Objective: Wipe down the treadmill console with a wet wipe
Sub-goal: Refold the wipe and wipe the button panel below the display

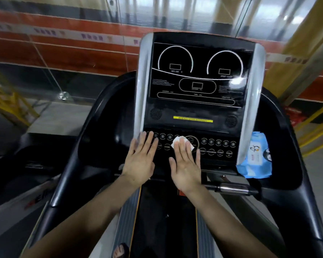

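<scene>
The black treadmill console (198, 75) with grey side rails fills the middle of the view. Below its dark screen runs a button panel (218, 146) with two rows of round keys. My right hand (186, 164) lies flat on the panel's centre, fingers pressing a white wet wipe (179, 141) against the buttons. Most of the wipe is hidden under the fingers. My left hand (140, 159) rests flat on the panel's left end, fingers spread, holding nothing.
A blue pack of wet wipes (255, 157) sits in the tray right of the console. Black handrails (93, 131) curve around both sides. The treadmill belt (166, 220) runs below. A glass wall and yellow railings (313, 127) stand beyond.
</scene>
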